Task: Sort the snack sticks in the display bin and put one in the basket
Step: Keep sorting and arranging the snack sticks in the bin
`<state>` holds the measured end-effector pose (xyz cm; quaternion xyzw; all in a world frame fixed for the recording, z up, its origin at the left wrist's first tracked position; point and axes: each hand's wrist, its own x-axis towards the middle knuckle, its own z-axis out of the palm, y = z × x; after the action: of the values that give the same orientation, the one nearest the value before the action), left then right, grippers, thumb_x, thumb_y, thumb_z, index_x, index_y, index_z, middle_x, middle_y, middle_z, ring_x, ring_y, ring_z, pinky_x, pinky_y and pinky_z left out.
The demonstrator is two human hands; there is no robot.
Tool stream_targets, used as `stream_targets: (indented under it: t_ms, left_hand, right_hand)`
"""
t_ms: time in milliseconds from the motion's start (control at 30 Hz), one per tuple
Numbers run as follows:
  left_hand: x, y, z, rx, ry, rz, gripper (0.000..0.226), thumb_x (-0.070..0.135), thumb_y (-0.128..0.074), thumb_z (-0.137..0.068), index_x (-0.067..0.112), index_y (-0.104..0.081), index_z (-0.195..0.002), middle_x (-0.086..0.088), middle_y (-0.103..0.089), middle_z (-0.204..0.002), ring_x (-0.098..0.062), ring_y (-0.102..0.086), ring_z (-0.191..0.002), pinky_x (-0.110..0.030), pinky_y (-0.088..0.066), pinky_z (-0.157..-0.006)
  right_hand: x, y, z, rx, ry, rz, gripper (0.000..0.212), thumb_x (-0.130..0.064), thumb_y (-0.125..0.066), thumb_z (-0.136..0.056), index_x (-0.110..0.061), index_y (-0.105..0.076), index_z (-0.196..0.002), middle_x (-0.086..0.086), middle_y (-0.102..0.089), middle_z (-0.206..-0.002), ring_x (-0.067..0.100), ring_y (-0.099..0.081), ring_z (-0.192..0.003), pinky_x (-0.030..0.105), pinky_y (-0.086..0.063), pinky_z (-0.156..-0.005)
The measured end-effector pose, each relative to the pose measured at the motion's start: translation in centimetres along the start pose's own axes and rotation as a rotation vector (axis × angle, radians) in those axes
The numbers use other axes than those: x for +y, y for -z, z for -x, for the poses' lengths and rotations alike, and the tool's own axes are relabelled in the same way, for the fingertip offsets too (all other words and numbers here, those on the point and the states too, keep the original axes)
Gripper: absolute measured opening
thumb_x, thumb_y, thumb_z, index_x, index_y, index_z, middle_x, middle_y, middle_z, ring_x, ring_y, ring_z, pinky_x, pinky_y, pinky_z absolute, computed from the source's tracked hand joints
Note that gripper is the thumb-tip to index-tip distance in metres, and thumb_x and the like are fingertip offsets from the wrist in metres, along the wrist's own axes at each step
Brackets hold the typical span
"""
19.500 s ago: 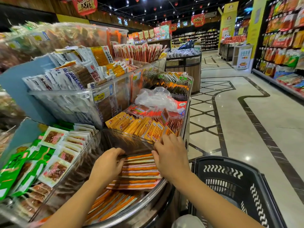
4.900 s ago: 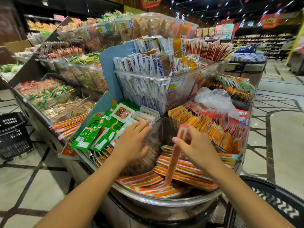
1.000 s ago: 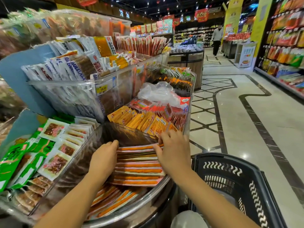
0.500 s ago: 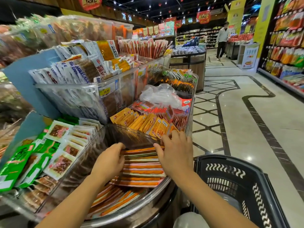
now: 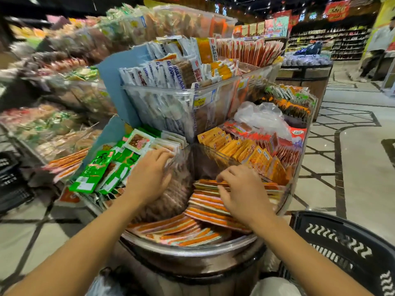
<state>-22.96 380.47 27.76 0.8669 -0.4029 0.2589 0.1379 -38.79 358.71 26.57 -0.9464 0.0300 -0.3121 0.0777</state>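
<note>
Flat orange-striped snack sticks (image 5: 208, 210) lie stacked in the clear display bin (image 5: 192, 252), with more of them spread loosely (image 5: 177, 231) along its front rim. My right hand (image 5: 241, 191) lies on top of the stack, its fingers bent and, with the thumb, pinching the ends of the uppermost sticks. My left hand (image 5: 149, 176) reaches over the bin's clear left wall with its fingers stretched out, its tips touching white packets (image 5: 168, 146). The black basket (image 5: 310, 217) stands at the lower right, and what shows of its inside holds nothing.
Green packets (image 5: 96, 171) fill the bin to the left, and yellow and red packets (image 5: 252, 152) the one behind. A higher clear tub of white sticks (image 5: 171, 99) rises behind them. Another black basket (image 5: 8, 180) sits on the floor at far left. A person stands in the far right aisle.
My view has swung left. My left hand left the stack's left end and moved up to the white packets by the bin's left wall. My right hand stays on the stack.
</note>
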Motion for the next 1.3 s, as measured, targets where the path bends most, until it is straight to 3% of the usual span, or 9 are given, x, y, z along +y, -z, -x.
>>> stream_targets:
  t_ms: [133,300,400,600,800,867,1000,1167,1300]
  left_hand:
    - [0.2,-0.1,0.0,0.016,0.044,0.02,0.04,0.02,-0.069,-0.085,0.012,-0.06,-0.123,-0.008,-0.06,-0.125,-0.029,-0.055,-0.114,-0.043,-0.048,-0.098]
    - [0.2,-0.2,0.1,0.028,0.056,0.009,0.039,0.029,-0.064,-0.087,0.013,-0.06,-0.123,-0.005,-0.06,-0.125,-0.026,-0.055,-0.113,-0.042,-0.048,-0.097]
    - [0.2,-0.2,0.1,0.015,0.066,-0.001,0.04,0.033,-0.058,-0.087,0.014,-0.059,-0.122,-0.005,-0.06,-0.124,-0.026,-0.055,-0.113,-0.043,-0.048,-0.096]
    - [0.2,-0.2,0.3,0.031,0.078,0.031,0.038,0.031,-0.06,-0.088,0.013,-0.06,-0.12,-0.005,-0.062,-0.122,-0.026,-0.055,-0.113,-0.042,-0.048,-0.096]
    - [0.4,-0.2,0.2,0.044,0.078,0.033,0.037,0.031,-0.061,-0.089,0.014,-0.06,-0.122,-0.003,-0.062,-0.122,-0.024,-0.055,-0.114,-0.041,-0.049,-0.096]
    - [0.4,-0.2,0.2,0.049,0.077,0.038,0.037,0.031,-0.061,-0.089,0.014,-0.06,-0.122,-0.003,-0.062,-0.122,-0.023,-0.055,-0.114,-0.041,-0.049,-0.096]
    - [0.4,-0.4,0.2,0.061,0.064,0.026,0.037,0.032,-0.062,-0.091,0.015,-0.06,-0.125,-0.002,-0.062,-0.124,-0.021,-0.055,-0.115,-0.037,-0.048,-0.099]
    - [0.8,-0.1,0.3,0.119,0.003,0.012,0.033,0.027,-0.067,-0.09,0.012,-0.065,-0.12,-0.005,-0.064,-0.125,-0.024,-0.058,-0.115,-0.039,-0.05,-0.101]
    - [4.2,0.8,1.0,0.037,0.033,0.257,0.038,0.052,-0.047,-0.095,0.023,-0.066,-0.11,0.007,-0.068,-0.106,-0.01,-0.062,-0.097,-0.036,-0.053,-0.085]
  right_hand:
    - [-2.1,-1.2,-1.2,-0.354,0.064,-0.237,0.019,-0.026,-0.067,-0.091,-0.025,-0.072,-0.109,-0.006,-0.07,-0.105,0.018,-0.06,-0.102,0.038,-0.047,-0.092]
    - [-4.1,-2.3,-1.4,-0.949,0.233,-0.317,0.034,-0.008,-0.072,-0.084,-0.023,-0.074,-0.115,-0.01,-0.07,-0.1,0.003,-0.06,-0.084,0.014,-0.043,-0.071]
    - [-4.7,-3.4,-1.2,-1.047,0.252,-0.312,0.037,-0.011,-0.076,-0.083,-0.028,-0.072,-0.115,-0.016,-0.065,-0.097,-0.003,-0.058,-0.081,0.017,-0.047,-0.074]
    - [-5.5,-4.1,-1.3,-0.98,0.25,-0.298,0.017,-0.02,-0.08,-0.081,-0.024,-0.069,-0.093,-0.013,-0.062,-0.084,0.004,-0.059,-0.081,0.025,-0.05,-0.071]
    - [-4.6,-1.7,-2.5,-0.682,0.086,-0.535,0.029,-0.036,-0.088,-0.07,-0.018,-0.066,-0.077,-0.001,-0.066,-0.076,0.007,-0.059,-0.07,0.029,-0.049,-0.07]
    - [-3.7,-0.4,-3.1,-0.54,-0.009,-0.68,0.025,-0.031,-0.088,-0.072,-0.018,-0.067,-0.078,0.002,-0.069,-0.078,0.015,-0.065,-0.074,0.041,-0.053,-0.076]
    - [-1.8,2.4,-4.0,-0.25,-0.22,-0.842,0.029,-0.011,-0.086,-0.076,-0.015,-0.067,-0.097,0.003,-0.071,-0.087,0.013,-0.068,-0.081,0.022,-0.057,-0.072]
    - [0.5,4.2,-4.3,-0.054,-0.342,-0.897,0.035,-0.015,-0.084,-0.079,-0.023,-0.061,-0.105,0.004,-0.071,-0.091,0.017,-0.071,-0.077,0.024,-0.055,-0.055]
    - [1.0,5.0,-4.4,0.046,-0.39,-0.94,0.035,-0.015,-0.083,-0.081,-0.019,-0.063,-0.108,0.005,-0.072,-0.094,0.006,-0.066,-0.068,0.019,-0.05,-0.057]
